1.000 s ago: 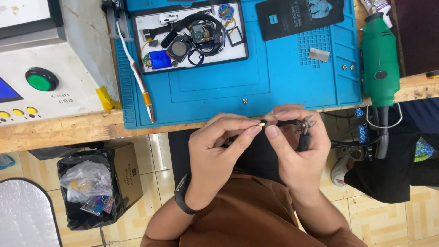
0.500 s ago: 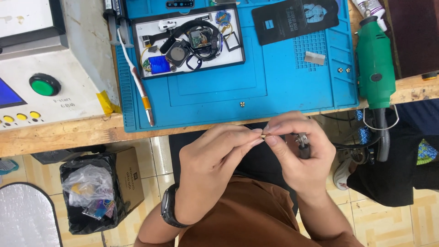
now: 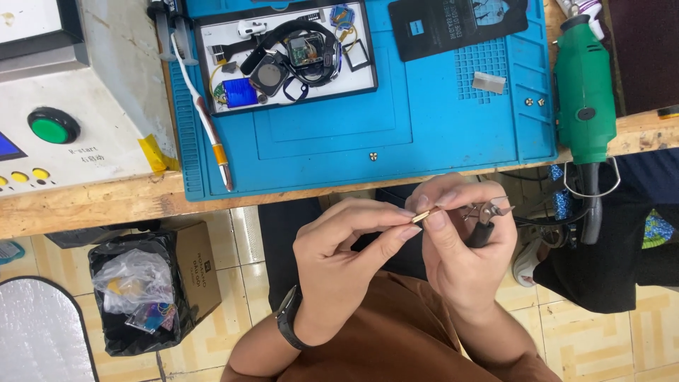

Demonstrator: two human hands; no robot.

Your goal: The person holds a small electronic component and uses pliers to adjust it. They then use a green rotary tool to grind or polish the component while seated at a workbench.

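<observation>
Both hands sit slightly lower than before, below the surface (image 3: 106, 201) edge; my left hand (image 3: 346, 258) and right hand (image 3: 463, 247) pinch a small gold pin (image 3: 422, 215), the right also gripping pliers (image 3: 484, 216).

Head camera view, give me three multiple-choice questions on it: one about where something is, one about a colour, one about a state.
1. Where does the toothbrush lie?
A. Along the blue mat's left edge
B. In the bin bag
C. On the green rotary tool

2. What colour is the round button on the white machine?
A. Red
B. Green
C. Yellow

3. How is the small gold pin held?
A. Lying loose on the mat
B. Clamped in a vise
C. Pinched between the left hand and the right hand

Answers: 1 A, it runs beside the mat's left rim; 2 B, it is plainly green; 3 C, fingertips of both hands meet on it.
</observation>
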